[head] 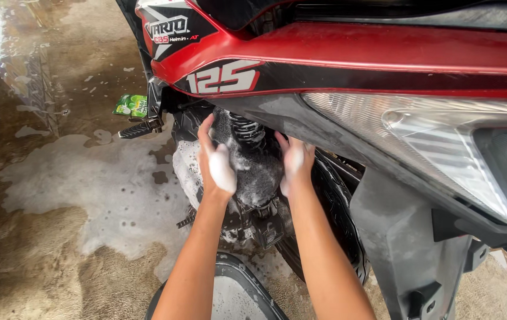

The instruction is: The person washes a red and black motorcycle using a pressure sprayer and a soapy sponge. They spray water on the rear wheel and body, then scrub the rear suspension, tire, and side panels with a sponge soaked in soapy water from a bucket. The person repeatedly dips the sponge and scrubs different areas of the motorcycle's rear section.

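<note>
My left hand (215, 161) and my right hand (293, 161), both covered in white foam, press a grey soapy wash cloth (257, 172) between them. The cloth sits against the black coil shock absorber (245, 129) under the rear of a red and black motor scooter (348, 56). My left hand grips the cloth's left side with fingers pointing up. The other hand cups its right side. The black rear tyre (333, 204) lies just right of my right wrist.
The scooter's tail light (431, 142) and grey rear mudguard (407, 249) fill the right. A black footpeg (139, 127) and a green sachet (131, 105) lie at the left. White suds spread over the wet concrete floor (58, 178). A dark bucket rim (253, 284) is below my arms.
</note>
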